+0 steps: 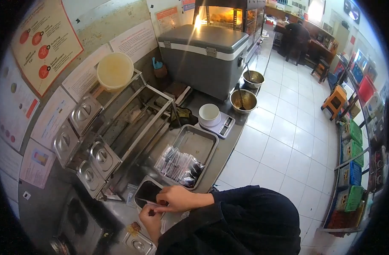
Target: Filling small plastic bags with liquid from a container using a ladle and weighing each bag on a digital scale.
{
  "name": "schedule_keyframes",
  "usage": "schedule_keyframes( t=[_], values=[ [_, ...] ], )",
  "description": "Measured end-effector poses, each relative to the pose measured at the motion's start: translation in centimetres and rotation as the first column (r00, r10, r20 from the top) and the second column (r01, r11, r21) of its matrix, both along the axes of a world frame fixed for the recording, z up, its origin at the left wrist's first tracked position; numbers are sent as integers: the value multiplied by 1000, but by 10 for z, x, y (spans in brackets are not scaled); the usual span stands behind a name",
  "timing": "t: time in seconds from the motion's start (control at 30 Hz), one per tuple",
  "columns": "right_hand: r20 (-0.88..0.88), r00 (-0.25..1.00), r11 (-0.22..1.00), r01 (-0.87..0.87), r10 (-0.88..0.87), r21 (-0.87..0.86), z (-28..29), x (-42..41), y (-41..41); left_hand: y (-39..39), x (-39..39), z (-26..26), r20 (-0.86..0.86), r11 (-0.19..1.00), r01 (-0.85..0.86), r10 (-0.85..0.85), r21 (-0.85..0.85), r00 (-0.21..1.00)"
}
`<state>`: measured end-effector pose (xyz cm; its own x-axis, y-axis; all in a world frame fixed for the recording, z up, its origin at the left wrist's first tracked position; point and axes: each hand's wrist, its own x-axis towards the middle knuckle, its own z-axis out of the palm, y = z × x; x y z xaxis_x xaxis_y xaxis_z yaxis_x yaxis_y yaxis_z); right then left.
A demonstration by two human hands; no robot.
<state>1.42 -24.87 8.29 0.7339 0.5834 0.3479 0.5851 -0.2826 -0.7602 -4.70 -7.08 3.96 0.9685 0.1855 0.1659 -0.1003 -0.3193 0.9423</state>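
My left hand and my right hand meet at the near edge of a small steel pan with dark contents. Between their fingertips is a small clear plastic bag, pinched by both hands and partly hidden by the fingers. Just beyond, a steel tray holds a row of many filled plastic sachets, some showing dark contents. Loose clear plastic lies by my right wrist, and another clear packet is left of the pan.
A digital kitchen scale bears a white bowl. Steel bowls with utensils stand near the counter edge by a grey cooler box. Lidded steel pans and a metal frame line the wall side. A person is far back.
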Motion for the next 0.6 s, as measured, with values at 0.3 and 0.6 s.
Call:
schedule_keyframes(
  t=[0.3, 0.6],
  values=[
    [-293, 901, 942, -336, 321, -3, 6, 17, -10, -6, -4, 2, -85, 993, 117, -116, 8, 990],
    [-230, 885, 896, -434, 405, -93, 2, 29, -5, -21, -11, 4, -134, 948, 43, -89, -314, 987]
  ],
)
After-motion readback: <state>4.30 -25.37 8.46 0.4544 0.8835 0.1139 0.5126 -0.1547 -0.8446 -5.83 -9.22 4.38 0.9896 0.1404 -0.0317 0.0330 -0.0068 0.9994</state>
